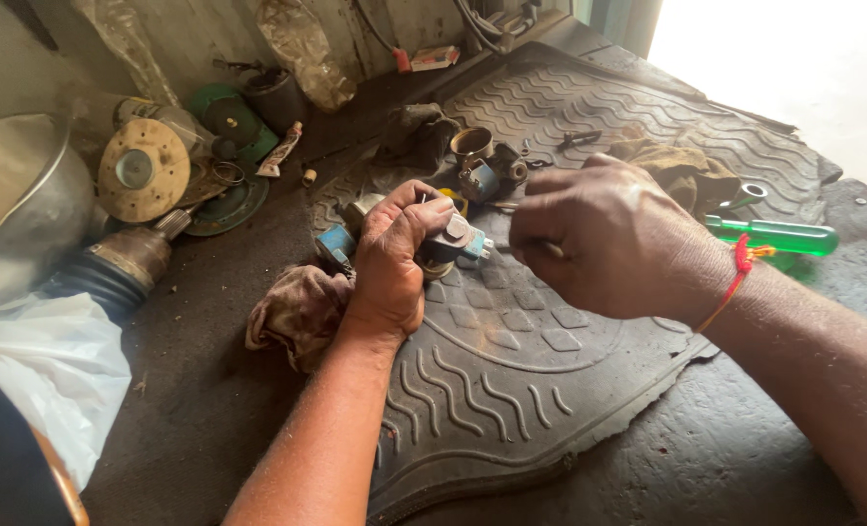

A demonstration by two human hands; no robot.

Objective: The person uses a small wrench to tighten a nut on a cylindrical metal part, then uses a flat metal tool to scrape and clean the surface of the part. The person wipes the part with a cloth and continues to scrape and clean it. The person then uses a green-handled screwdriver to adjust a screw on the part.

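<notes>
My left hand is closed around a small grey valve-like part with a light blue end, held just above a dark rubber mat. Beside it, my right hand pinches a thin metal tool whose tip points toward the blue end; most of the tool is hidden in the fist. A red thread is tied around my right wrist. Both hands hover over the mat's middle.
A dirty rag lies left of my left hand. A green-handled screwdriver rests at right, with small metal fittings behind the hands. Round discs, a steel bowl and a ribbed boot crowd the left.
</notes>
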